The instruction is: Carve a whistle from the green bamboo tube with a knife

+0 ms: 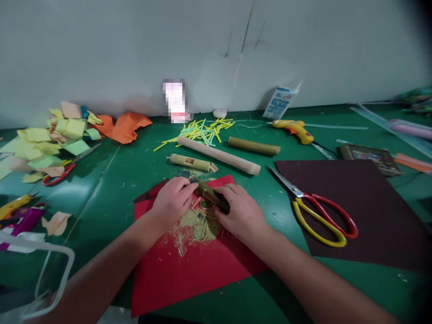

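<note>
A short green bamboo tube [208, 192] with an opening cut in its side lies slanted between my hands. My right hand [241, 211] is closed around its near right end. The fingers of my left hand [173, 198] are closed at its far left end, where a small dark piece shows beside the fingertips; what that piece is, I cannot tell. Under the tube, a pile of bamboo shavings [197, 227] covers part of a red sheet of paper [168, 279]. Just beyond the hands lies a paler bamboo tube [194, 163] with a square hole.
Large scissors [313, 207] rest partly on dark paper [371, 216] at right. Behind are a wooden stick [219, 155], another bamboo piece [254, 146], cut straws [202, 130] and a yellow glue gun [293, 129]. Sticky notes [50, 139] and red-handled scissors [60, 175] lie left.
</note>
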The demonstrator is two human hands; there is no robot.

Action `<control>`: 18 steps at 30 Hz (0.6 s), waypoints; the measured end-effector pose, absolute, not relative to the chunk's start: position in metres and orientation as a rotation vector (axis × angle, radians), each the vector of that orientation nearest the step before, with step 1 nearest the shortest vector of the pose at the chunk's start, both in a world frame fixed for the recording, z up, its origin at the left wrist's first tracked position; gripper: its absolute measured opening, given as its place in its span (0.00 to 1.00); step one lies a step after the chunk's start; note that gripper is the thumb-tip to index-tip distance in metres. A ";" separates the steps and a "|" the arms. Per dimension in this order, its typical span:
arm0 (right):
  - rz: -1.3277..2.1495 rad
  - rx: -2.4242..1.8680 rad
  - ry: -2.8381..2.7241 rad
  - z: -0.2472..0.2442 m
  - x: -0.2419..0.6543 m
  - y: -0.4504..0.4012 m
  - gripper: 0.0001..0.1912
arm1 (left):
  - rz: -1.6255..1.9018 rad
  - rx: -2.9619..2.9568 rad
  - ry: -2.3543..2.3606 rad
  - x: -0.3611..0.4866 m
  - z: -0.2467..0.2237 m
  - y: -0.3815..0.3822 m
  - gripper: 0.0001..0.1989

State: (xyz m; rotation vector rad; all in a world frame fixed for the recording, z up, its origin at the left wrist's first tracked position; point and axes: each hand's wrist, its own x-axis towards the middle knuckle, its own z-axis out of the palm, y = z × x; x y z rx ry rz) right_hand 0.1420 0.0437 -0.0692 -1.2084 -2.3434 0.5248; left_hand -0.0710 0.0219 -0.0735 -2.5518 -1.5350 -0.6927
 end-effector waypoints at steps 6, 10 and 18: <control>0.517 -1.177 -2.336 -0.074 0.141 0.045 0.16 | -0.770 -2.516 -1.487 -0.071 -0.077 0.031 0.14; 0.517 -1.154 -2.324 -0.077 0.142 0.046 0.16 | -0.908 -2.567 -1.521 -0.065 -0.078 0.031 0.12; 0.514 -1.138 -2.306 -0.079 0.141 0.045 0.13 | -0.843 -2.615 -1.478 -0.071 -0.077 0.032 0.13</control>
